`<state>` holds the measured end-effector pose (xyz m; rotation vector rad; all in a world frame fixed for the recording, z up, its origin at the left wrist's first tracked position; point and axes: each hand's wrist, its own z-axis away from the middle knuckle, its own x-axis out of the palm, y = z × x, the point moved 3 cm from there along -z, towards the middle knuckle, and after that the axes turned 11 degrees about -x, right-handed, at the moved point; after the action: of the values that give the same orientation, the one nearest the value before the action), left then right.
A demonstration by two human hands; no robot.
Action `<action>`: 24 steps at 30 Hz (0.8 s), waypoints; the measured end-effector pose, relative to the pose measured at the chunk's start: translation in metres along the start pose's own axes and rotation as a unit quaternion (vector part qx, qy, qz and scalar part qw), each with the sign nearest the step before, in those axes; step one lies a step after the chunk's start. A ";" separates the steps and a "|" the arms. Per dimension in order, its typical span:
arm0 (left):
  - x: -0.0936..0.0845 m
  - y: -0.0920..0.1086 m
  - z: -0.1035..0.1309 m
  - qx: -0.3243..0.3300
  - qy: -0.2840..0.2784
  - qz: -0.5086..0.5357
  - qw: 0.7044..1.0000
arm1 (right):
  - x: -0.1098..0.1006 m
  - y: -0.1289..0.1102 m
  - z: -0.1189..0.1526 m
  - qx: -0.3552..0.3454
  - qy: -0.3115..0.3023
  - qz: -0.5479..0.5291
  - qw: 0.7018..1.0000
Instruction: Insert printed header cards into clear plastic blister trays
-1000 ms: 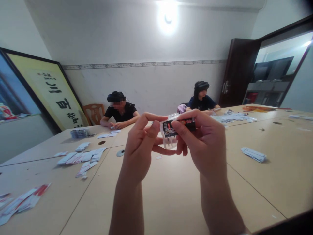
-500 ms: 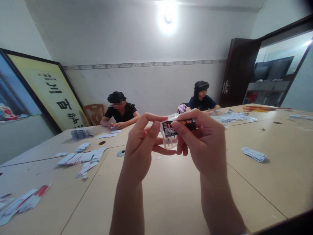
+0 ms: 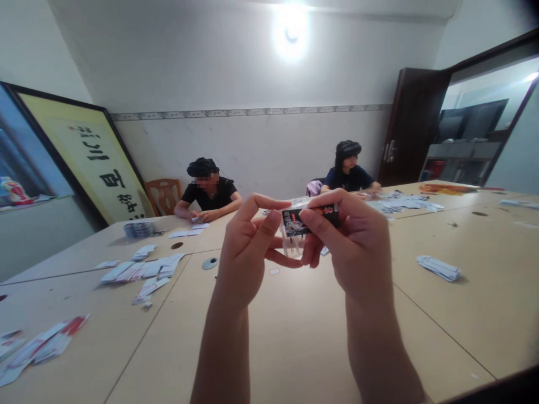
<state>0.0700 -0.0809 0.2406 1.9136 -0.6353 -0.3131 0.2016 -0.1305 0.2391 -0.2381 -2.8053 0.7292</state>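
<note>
We count one left hand [image 3: 243, 261] and one right hand [image 3: 362, 252] on one small box [image 3: 290, 227]. We see two people [image 3: 210, 196] at the far side, one framed picture [image 3: 90, 154] and one chair [image 3: 163, 192] at the left, one door [image 3: 409, 118] at the far right, one lamp [image 3: 291, 32] and one table [image 3: 303, 336].
</note>
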 end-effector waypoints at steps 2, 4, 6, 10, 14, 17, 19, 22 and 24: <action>0.000 0.000 0.000 0.001 0.003 -0.003 1.000 | 0.000 -0.001 0.000 0.002 0.005 -0.001 1.000; 0.000 0.000 0.000 0.001 0.004 -0.004 1.000 | 0.001 -0.002 0.000 0.005 0.004 -0.001 1.000; 0.000 -0.001 0.000 0.000 0.005 -0.004 1.000 | 0.001 -0.003 0.000 0.012 0.001 -0.002 1.000; -0.002 -0.001 -0.002 0.008 0.011 -0.002 1.000 | 0.000 -0.004 0.000 0.011 0.015 -0.023 1.000; -0.001 -0.001 -0.002 0.004 -0.002 -0.003 1.000 | 0.000 -0.002 0.000 0.011 0.005 -0.006 1.000; 0.000 0.001 0.000 -0.001 0.002 0.000 1.000 | -0.001 0.001 0.001 0.007 0.003 0.006 1.000; 0.001 0.002 0.001 -0.004 0.005 0.001 1.000 | -0.001 0.001 0.001 0.007 0.004 0.011 1.000; 0.001 0.002 0.002 -0.006 0.000 -0.001 1.000 | -0.001 -0.001 0.001 0.006 0.005 0.018 1.000; 0.002 0.003 0.003 -0.006 0.000 -0.004 1.000 | -0.001 -0.004 0.001 0.007 0.005 0.022 1.000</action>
<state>0.0693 -0.0850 0.2422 1.9046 -0.6254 -0.3220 0.2020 -0.1341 0.2402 -0.3003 -2.7928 0.7548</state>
